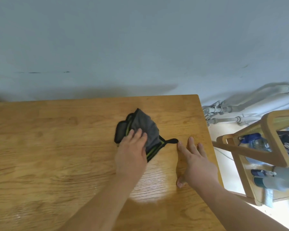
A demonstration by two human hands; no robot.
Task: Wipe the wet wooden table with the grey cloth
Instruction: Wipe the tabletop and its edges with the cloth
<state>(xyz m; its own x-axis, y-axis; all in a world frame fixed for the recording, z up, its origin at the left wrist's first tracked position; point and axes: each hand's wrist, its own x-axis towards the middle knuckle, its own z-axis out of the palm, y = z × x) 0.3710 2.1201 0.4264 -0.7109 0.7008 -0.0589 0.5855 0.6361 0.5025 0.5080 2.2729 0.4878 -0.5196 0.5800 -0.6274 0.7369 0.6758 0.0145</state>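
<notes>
A folded grey cloth [144, 127] with black and green edging lies on the wooden table [57, 147], toward its far right part. My left hand [132, 154] lies flat on the near side of the cloth, fingers straight, pressing it down. My right hand [195, 162] rests flat on the bare wood just right of the cloth, fingers spread; its index fingertip is beside the cloth's black loop [173, 141]. A shiny wet patch [150, 184] glints on the wood between my forearms.
A pale wall rises behind the table. Right of the table edge stands a wooden chair or rack [264, 147] with bottles and other items under it. Grey pipes [232, 110] run along the wall at floor level.
</notes>
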